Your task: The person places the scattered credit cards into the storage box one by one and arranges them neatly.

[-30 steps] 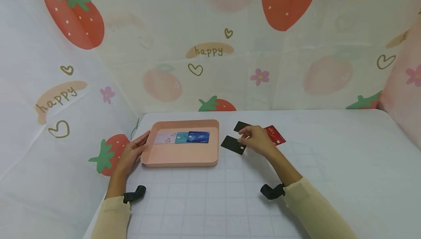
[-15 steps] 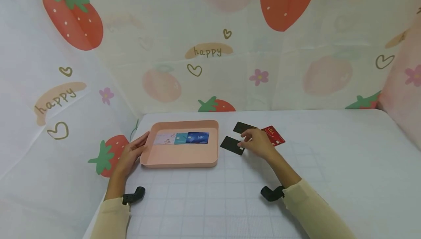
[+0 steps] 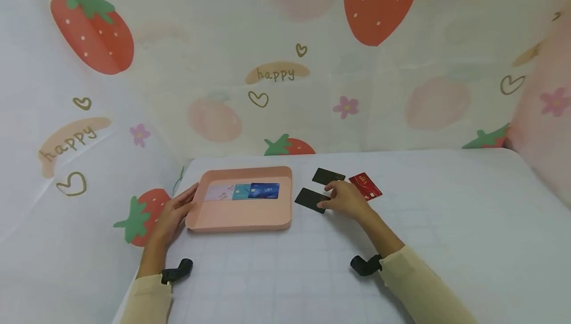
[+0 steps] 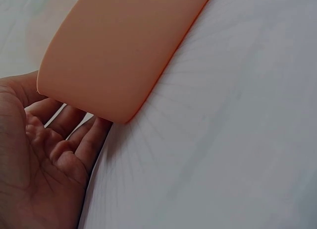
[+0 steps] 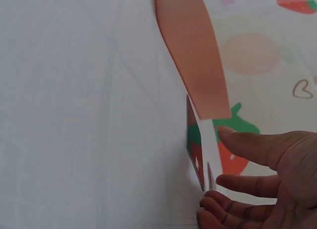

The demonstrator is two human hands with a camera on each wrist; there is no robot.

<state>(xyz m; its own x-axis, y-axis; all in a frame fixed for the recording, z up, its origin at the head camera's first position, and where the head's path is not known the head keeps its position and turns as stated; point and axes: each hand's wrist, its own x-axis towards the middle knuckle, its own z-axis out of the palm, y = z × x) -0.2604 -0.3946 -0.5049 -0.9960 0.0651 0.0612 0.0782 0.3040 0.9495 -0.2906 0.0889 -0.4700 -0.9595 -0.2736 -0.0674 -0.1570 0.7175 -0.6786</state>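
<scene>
My left hand [image 3: 171, 217] rests against the left end of a pink tray [image 3: 238, 218]. In the left wrist view its fingers [image 4: 91, 144] lie along the tray's outer wall [image 4: 119, 55]. Within the tray a pale floral card [image 3: 218, 192], a teal card [image 3: 241, 191] and a blue VIP card [image 3: 264, 190] lie in an overlapping row. My right hand [image 3: 348, 200] hovers at the right end of a black card [image 3: 309, 199] on the table. The right wrist view shows the thumb [image 5: 237, 140] and index finger spread apart, other fingertips close to the card's edge [image 5: 193, 135].
A second black card [image 3: 325, 175] lies behind the right hand, and a red VIP card [image 3: 367, 185] to its right. The white tabletop [image 3: 267, 279] meets a strawberry-print cloth [image 3: 379, 91] at the back. More cloth hangs at the left.
The head view has shifted slightly. My right hand has moved a little toward the near black card, showing more of the far black card and the red one. The left hand stays at the tray.
</scene>
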